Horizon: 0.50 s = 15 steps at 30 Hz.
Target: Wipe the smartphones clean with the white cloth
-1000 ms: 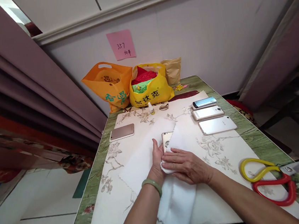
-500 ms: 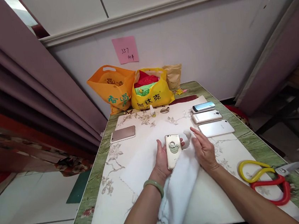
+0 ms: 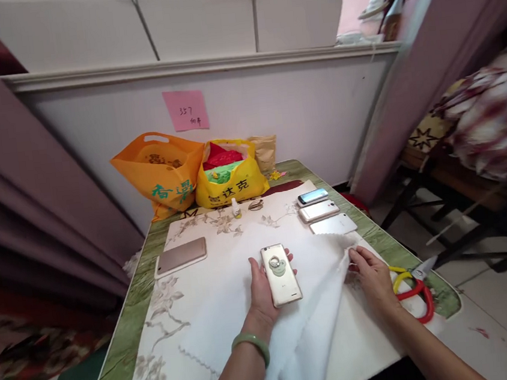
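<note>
My left hand [image 3: 260, 292] holds a gold phone [image 3: 281, 274] back side up, with a ring holder on it, above a white cloth [image 3: 313, 304] spread over the table. A green bangle sits on that wrist. My right hand [image 3: 372, 274] lies to the right, its fingers pinching the edge of the white cloth. A rose-gold phone [image 3: 181, 256] lies flat at the table's left.
Three phones [image 3: 323, 210] lie in a row at the far right. Yellow and red scissors [image 3: 411, 290] rest by my right hand. Orange bag [image 3: 161, 172] and yellow bag [image 3: 229, 177] stand against the wall, a small bottle [image 3: 236, 207] before them. Chairs stand right of the table.
The right hand left the phone and drew the cloth aside to the right, uncovering the gold phone in my left hand. The view swung to the right.
</note>
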Tool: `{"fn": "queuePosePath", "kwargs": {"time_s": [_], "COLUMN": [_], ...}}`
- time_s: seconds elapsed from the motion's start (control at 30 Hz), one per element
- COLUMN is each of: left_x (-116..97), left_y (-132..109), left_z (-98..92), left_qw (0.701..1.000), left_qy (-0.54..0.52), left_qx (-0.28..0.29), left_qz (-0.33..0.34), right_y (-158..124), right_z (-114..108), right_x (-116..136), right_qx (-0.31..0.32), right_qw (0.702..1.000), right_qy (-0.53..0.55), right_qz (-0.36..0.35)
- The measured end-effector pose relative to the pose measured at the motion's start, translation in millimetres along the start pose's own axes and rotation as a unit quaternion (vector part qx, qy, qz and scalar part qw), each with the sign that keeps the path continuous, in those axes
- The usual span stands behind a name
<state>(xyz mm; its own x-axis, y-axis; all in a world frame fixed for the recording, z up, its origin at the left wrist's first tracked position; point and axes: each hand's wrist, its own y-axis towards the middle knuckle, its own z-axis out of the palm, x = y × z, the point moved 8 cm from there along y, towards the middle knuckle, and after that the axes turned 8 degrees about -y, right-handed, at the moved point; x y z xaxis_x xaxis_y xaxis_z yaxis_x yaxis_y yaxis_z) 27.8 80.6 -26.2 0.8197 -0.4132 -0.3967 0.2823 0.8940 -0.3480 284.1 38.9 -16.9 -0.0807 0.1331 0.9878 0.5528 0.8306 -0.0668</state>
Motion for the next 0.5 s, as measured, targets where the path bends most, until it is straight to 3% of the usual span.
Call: {"fn": "queuePosePath", "kwargs": {"time_s": [0.1,0.2,0.23,0.3,0.37,0.43,0.5], "left_x": [0.3,1.8,3.3,9.3,16.9,20.2,17.7], "left_y": [0.0,0.7,0.9,0.7,-1.8,-5.1,-6.7], "left_z": [1.2,2.3,2.2,1.9,1.2,-3.4,-8.7], "left_qw": [1.000,1.000,0.999,0.997,0.988,0.980,0.980], "left_qy": [-0.011,-0.021,-0.025,-0.039,-0.056,-0.057,-0.050], "left_qx": [-0.002,0.003,0.009,0.034,0.071,0.087,0.078], "left_qz": [-0.007,-0.014,-0.022,-0.061,-0.122,-0.167,-0.177], "right_y": [-7.6,-22.3,-29.4,-48.4,-60.8,-56.4,-46.8], "right_z": [17.5,44.4,57.7,91.8,108.2,102.2,85.5], "right_x": [-1.3,29.2,40.7,58.1,62.4,57.1,54.3], "right_qx": [-0.011,0.017,0.059,0.211,0.282,0.240,0.160], "right_qw": [0.986,0.979,0.978,0.958,0.942,0.961,0.987], "right_qy": [0.137,0.190,0.192,0.182,0.165,0.121,0.033], "right_qz": [0.095,0.071,0.062,0.064,0.077,0.064,-0.002]}}
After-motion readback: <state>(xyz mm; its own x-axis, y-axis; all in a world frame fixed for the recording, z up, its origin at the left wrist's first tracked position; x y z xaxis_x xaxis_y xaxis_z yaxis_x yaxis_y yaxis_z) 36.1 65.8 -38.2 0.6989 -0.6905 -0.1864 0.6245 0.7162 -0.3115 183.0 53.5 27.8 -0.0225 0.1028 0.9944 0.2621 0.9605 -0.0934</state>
